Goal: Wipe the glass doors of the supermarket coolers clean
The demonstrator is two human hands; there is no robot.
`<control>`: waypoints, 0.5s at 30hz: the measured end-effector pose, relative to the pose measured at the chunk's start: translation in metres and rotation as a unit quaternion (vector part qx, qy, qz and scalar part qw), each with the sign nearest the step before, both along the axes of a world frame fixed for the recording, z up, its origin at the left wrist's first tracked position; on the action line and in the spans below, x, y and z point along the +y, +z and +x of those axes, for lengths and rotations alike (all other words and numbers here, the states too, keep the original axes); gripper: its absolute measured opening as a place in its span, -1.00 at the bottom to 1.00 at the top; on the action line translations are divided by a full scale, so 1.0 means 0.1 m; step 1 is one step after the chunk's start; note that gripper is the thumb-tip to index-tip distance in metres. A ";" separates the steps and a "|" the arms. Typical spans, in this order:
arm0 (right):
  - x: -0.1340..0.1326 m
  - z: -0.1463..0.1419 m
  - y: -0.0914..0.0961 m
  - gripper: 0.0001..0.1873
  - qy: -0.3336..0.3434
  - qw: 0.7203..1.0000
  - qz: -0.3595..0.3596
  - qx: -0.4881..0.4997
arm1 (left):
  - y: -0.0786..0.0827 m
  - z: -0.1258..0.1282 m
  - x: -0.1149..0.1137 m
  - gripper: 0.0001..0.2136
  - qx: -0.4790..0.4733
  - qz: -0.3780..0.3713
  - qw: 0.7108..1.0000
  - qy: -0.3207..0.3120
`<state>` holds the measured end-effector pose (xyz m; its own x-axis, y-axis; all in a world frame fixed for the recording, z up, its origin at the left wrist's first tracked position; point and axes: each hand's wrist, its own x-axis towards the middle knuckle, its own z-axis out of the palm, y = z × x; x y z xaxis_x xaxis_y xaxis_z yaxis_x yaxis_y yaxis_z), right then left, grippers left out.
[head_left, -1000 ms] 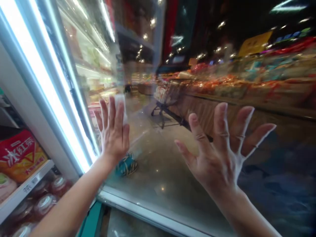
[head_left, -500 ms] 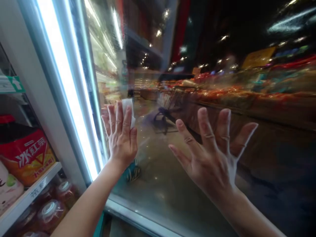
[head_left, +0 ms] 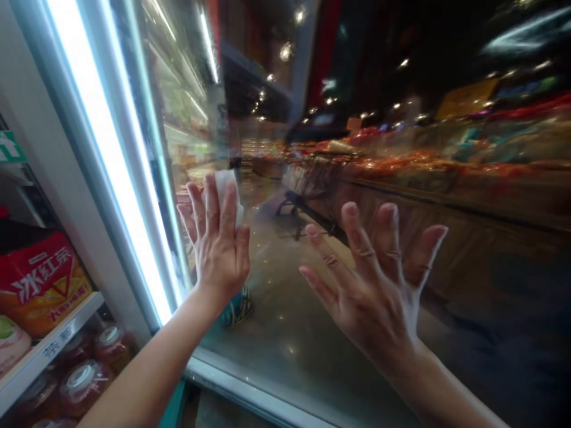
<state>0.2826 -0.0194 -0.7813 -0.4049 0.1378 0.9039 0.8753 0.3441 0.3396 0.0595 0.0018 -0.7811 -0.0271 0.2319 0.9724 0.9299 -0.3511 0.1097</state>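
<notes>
Glass pane (head_left: pixel 267 309), red label (head_left: pixel 38 270) reading "冰红茶", left fingers (head_left: pixel 228 211) over white wipe (head_left: pixel 226 177)

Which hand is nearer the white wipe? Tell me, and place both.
Left. The left hand lies over the white wipe, partly covering it in this view; the right hand is apart from it, spread open farther right.
</notes>
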 end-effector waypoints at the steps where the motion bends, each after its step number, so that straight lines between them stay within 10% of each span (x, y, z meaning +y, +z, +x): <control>1: -0.01 0.02 -0.03 -0.15 0.003 1.000 -0.004 -0.002 | -0.19 0.06 -0.03 -0.25 0.026 -0.001 1.000 0.000; 5: -0.08 0.27 -0.17 -0.22 0.006 1.000 -0.022 -0.022 | -1.35 0.24 -0.17 -0.15 0.150 0.000 0.989 -0.013; 7: -0.12 0.54 -0.17 -0.19 -0.020 0.999 -0.016 -0.024 | -1.49 0.30 -0.17 -0.15 0.182 0.010 0.983 -0.033; 9: -0.16 0.86 -0.10 -0.16 -0.050 0.999 0.001 -0.016 | -1.13 0.42 -0.13 -0.18 0.199 0.024 0.979 -0.045; 13: -0.24 1.49 0.06 -0.14 -0.089 0.994 0.023 0.052 | 0.10 0.98 -0.10 -0.21 0.180 0.041 0.981 -0.051; 15: -0.26 1.70 0.01 -0.15 -0.103 0.989 0.029 0.102 | 0.24 1.33 -0.15 -0.22 0.182 0.039 0.981 -0.055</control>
<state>0.4530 -0.0456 -0.7799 -0.1827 0.1435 0.9726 0.9771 0.1363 0.1634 0.1927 -0.0131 -0.7568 0.3460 0.1384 0.9280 0.8588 -0.4450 -0.2539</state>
